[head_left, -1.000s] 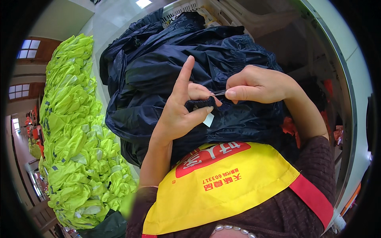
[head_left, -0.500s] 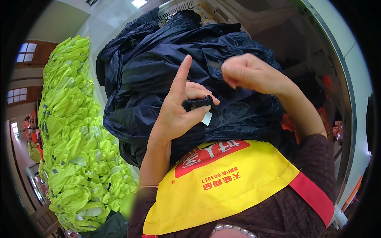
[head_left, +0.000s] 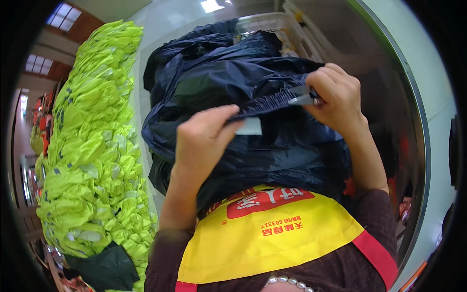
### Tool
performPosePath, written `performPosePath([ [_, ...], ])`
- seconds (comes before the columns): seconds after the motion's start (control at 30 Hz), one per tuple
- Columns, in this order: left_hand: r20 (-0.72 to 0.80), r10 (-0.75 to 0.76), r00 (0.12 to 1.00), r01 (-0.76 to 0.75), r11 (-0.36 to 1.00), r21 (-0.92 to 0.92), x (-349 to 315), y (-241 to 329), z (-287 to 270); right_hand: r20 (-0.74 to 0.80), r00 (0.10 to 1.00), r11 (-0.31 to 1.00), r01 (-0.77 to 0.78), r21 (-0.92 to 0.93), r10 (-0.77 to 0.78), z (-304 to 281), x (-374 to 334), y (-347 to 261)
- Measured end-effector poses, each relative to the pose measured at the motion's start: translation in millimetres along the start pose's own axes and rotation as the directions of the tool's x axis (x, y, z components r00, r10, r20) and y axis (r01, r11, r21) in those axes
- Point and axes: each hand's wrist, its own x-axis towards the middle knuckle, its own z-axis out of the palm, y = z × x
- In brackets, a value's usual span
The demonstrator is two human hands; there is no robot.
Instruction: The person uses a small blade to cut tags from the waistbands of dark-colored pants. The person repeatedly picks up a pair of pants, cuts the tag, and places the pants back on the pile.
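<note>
A heap of dark navy, shiny garments (head_left: 214, 80) lies in front of me. My left hand (head_left: 202, 136) pinches the gathered elastic edge (head_left: 272, 101) of one garment, close to a white label (head_left: 249, 127). That edge runs stretched to my right hand (head_left: 335, 95), which is closed around small metal thread snips (head_left: 302, 100). The silver blades point left along the elastic and appear to touch it. Whether the right fingers also grip the cloth is hidden.
A long pile of neon yellow-green garments (head_left: 92, 160) lies to the left. Dark green cloth (head_left: 107, 265) is at its near end. Behind the navy heap stands a white plastic basket (head_left: 267, 20). A metal-trimmed table edge (head_left: 416, 102) curves along the right.
The elastic edge, bunched in my left hand before, is now drawn out between both hands. My right hand has come to its right part with the snips. The left index finger has folded down.
</note>
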Motion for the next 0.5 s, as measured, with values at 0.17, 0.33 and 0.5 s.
performPosePath([
  [0.17,-0.332,0.003,0.943,0.063,0.981,0.186,8,-5,-61,0.014,1.0,0.965,0.011,0.26,-0.015,5,18,-51],
  [0.33,-0.593,0.031,0.805,0.011,0.998,0.068,-3,-13,-89,0.164,0.985,0.902,-0.03,0.431,-0.046,22,36,-94],
  [0.5,-0.435,-0.324,0.84,-0.277,0.433,-0.858,14,-24,-47,0.216,0.973,0.587,-0.225,0.778,0.086,107,16,-156],
])
